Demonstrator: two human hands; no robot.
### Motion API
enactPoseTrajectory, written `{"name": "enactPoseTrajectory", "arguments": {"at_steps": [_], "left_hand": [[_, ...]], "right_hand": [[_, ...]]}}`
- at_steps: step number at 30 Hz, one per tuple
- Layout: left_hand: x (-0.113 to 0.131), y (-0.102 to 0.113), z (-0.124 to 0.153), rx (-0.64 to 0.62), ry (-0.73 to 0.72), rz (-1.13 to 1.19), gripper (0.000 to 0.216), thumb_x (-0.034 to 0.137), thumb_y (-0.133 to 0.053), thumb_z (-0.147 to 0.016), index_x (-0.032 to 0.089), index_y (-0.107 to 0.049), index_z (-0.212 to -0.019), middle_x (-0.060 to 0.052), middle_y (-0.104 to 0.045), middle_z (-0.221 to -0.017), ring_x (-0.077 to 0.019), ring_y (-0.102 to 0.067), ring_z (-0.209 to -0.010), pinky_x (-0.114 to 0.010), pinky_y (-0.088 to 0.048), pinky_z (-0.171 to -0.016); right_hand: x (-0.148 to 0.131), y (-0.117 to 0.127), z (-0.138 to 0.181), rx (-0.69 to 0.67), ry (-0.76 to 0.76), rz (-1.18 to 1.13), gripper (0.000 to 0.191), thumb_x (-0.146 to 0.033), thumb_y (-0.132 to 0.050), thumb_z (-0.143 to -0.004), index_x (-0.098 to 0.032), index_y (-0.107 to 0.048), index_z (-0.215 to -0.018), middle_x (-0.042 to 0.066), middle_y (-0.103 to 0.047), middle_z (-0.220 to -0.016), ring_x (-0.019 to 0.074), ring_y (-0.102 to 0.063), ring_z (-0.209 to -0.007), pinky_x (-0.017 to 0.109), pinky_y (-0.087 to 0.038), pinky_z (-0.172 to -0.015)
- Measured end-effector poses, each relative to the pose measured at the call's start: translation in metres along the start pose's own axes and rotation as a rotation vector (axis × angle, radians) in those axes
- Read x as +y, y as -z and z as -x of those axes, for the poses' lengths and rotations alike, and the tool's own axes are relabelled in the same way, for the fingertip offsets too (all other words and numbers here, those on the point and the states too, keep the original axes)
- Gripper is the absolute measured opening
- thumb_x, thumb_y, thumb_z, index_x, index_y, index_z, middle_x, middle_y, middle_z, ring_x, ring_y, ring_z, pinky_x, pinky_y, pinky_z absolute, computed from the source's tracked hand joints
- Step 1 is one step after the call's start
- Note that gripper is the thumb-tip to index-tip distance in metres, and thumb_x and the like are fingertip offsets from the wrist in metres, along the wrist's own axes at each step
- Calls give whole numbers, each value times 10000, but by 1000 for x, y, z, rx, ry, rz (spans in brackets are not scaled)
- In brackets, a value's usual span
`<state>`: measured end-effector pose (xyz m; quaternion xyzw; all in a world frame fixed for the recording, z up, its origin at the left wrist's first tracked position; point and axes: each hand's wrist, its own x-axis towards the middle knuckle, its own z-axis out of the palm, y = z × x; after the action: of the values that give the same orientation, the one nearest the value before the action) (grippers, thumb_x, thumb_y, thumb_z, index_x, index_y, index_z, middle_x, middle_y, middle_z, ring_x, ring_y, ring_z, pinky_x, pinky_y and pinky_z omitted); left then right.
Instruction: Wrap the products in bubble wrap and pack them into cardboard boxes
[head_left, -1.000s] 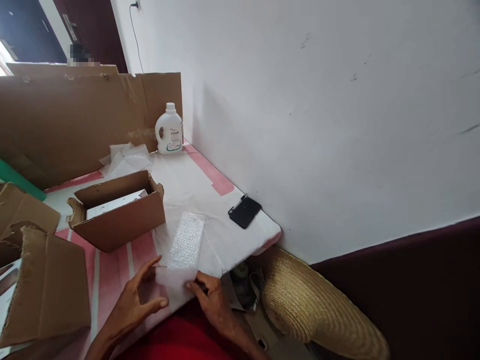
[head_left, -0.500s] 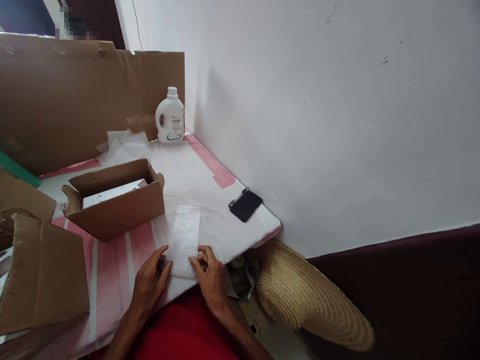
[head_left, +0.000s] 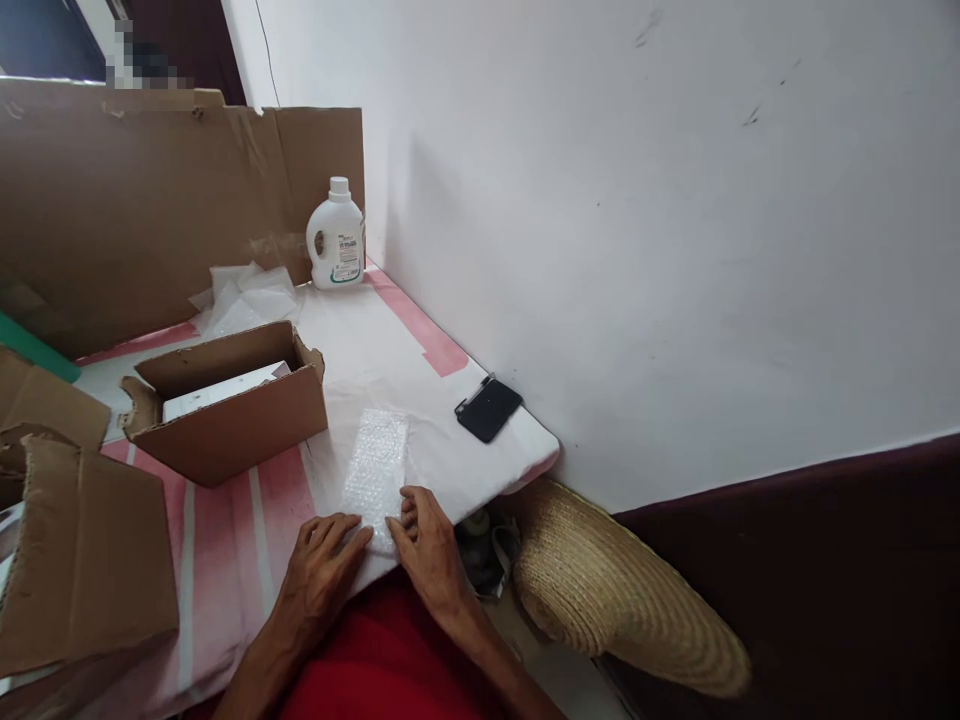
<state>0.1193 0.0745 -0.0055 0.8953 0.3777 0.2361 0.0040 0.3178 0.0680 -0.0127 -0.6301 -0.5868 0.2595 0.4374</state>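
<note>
A strip of clear bubble wrap [head_left: 377,467] lies flat on the white and pink cloth-covered table [head_left: 390,350], running away from me. My left hand [head_left: 322,570] rests at the strip's near end, fingers stretched and laid on its edge. My right hand [head_left: 424,545] lies beside it with fingers pressed down on the same near end. Neither hand lifts the wrap; both press it against the table near the front edge.
An open cardboard box [head_left: 232,410] holding a white item stands left of the wrap. A black phone [head_left: 488,408] lies near the wall. A white jug bottle [head_left: 335,236], crumpled white wrapping [head_left: 244,297], a cardboard screen [head_left: 150,210], and a torn carton [head_left: 82,550] surround it. A straw hat [head_left: 622,600] sits below right.
Both hands have come down from a pinch on the wrap's near end and now lie flatter on it, closer together. The strip's near end is shorter, folded or rolled under the fingers.
</note>
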Motion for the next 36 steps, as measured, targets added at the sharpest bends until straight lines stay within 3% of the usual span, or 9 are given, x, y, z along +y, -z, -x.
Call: {"name": "enactPoseTrajectory", "arguments": {"at_steps": [4,8,12,15,17,22,25,30,36], "left_hand": [[-3,1,-6,26,-65,-17,405,65,-391,-956,218,-633,-1242,-78,-715,-1198,-207,-635,-1104,-379,-399,-989],[5,14,-13,61,-66,13,351,51,-417,-950,201,-634,-1181,-46,-740,-1029,-165,-659,-922,-342,-426,-909],[16,37,-22,112,43,176,298,91,-510,-946,221,-624,-1188,-11,-715,-920,-135,-645,-821,-289,-468,-824],[15,48,-38,167,122,290,287,146,-550,-957,240,-625,-1217,-16,-713,-944,-133,-657,-866,-262,-502,-825],[8,50,-53,191,174,337,257,192,-560,-965,240,-642,-1205,-26,-723,-972,-141,-675,-905,-262,-523,-839],[-8,43,-83,308,298,282,298,286,-556,-976,216,-622,-1258,-80,-714,-1143,-201,-679,-1056,-370,-536,-951],[-5,37,-80,392,240,124,336,220,-569,-959,221,-601,-1294,-107,-676,-1229,-229,-637,-1145,-424,-488,-1017],[14,11,-48,202,71,87,367,126,-528,-943,243,-618,-1280,-93,-695,-1204,-200,-653,-1083,-347,-520,-923],[17,-24,-26,-51,9,-124,578,258,-586,-924,283,-466,-1490,-112,-515,-1524,-306,-478,-1395,-444,-432,-1060]], "right_hand": [[0,23,-21,-48,210,193,363,-102,-451,-943,-206,-612,-1251,113,-627,-1172,255,-582,-1094,434,-522,-960],[1,41,-40,-369,354,267,612,42,-418,-818,-181,-574,-1366,112,-629,-1311,258,-503,-1249,460,-454,-1059],[3,49,-38,-493,363,137,450,-66,-576,-840,-180,-632,-1272,94,-663,-1251,264,-517,-1213,449,-437,-1058],[3,43,-26,-422,263,23,188,-148,-568,-914,-195,-694,-1045,67,-703,-1009,232,-584,-1024,379,-481,-925],[2,35,-17,-342,141,5,147,-187,-540,-946,-197,-684,-916,52,-679,-883,212,-599,-890,334,-484,-820],[3,16,-8,-144,-84,-58,190,-253,-550,-939,-199,-642,-1096,48,-687,-911,208,-641,-852,300,-477,-774],[2,14,-11,-94,-129,-71,218,-287,-548,-936,-189,-614,-1119,22,-665,-820,194,-636,-759,278,-467,-701],[2,13,-15,-83,-118,-59,222,-294,-539,-933,-192,-596,-1121,15,-673,-781,189,-643,-707,278,-482,-665],[5,21,-33,45,-30,93,260,-221,-514,-913,-184,-575,-1163,78,-653,-993,218,-641,-865,350,-522,-793]]}}
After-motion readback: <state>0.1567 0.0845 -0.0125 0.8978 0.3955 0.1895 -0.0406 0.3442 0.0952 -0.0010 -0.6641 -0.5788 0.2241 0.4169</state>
